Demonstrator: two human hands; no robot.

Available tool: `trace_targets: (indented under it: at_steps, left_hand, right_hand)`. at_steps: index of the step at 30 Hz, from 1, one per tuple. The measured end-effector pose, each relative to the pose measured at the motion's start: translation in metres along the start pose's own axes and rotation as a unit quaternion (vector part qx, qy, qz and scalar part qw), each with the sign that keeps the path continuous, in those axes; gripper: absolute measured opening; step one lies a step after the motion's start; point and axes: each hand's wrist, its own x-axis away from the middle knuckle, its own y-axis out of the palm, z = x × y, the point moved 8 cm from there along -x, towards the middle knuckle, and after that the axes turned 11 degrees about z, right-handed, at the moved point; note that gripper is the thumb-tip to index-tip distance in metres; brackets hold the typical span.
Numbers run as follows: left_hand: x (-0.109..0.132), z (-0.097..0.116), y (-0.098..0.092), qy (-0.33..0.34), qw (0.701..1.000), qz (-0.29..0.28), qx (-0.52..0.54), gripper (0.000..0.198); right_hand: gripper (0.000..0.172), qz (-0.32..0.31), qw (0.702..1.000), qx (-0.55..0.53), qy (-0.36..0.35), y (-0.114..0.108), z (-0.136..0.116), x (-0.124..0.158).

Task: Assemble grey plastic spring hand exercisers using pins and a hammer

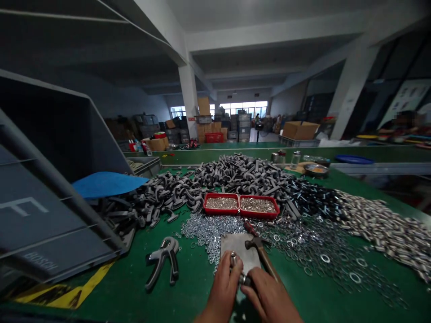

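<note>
Just in front of a grey metal plate [232, 243], my left hand [225, 285] is closed on a small shiny metal cylinder [233, 257], which sticks up between thumb and fingers. My right hand [269, 294] is curled beside it, fingers pinching a small dark-and-silver metal part [245, 279]; whether the two pieces are joined cannot be made out. A hammer [264, 255] with a wooden handle rests over the plate's right edge, and a red-handled tool [250, 228] lies behind it. To the left, a grey-and-black plier-like tool [163, 260] lies apart from both hands.
Two red trays [239, 211] hold small metal pins. Around them spread washers [208, 229], rings [336, 264], black parts [310, 197], metal cylinders [380, 224] and a heap of grey handles [235, 172]. A large grey crate [54, 215] leans at left. Glass jars [295, 159] stand behind.
</note>
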Motion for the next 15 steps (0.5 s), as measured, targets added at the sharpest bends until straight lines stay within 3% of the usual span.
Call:
trace_targets:
  at_steps: [2, 6, 8, 11, 15]
  left_hand:
    - [0.004, 0.001, 0.002, 0.013, 1.000, 0.009, -0.001, 0.031]
    - [0.011, 0.010, 0.010, 0.082, 0.995, -0.054, -0.016, 0.036]
    - [0.014, 0.009, 0.008, 0.095, 0.994, -0.049, -0.035, 0.037]
    - [0.018, 0.005, -0.003, 0.099, 0.993, 0.003, -0.061, 0.036]
    - [0.028, 0.006, -0.001, 0.132, 0.987, -0.042, -0.081, 0.033]
  right_hand:
    - [0.050, -0.027, 0.998, -0.050, 0.011, 0.004, 0.004, 0.003]
    - [0.067, -0.128, 0.979, -0.140, 0.071, 0.021, 0.007, 0.011]
    - [0.058, -0.108, 0.982, -0.140, 0.062, 0.018, 0.003, 0.011]
    - [0.049, -0.062, 0.985, -0.157, 0.038, 0.013, -0.006, 0.011]
    - [0.058, -0.115, 0.966, -0.222, 0.068, 0.027, -0.007, 0.021]
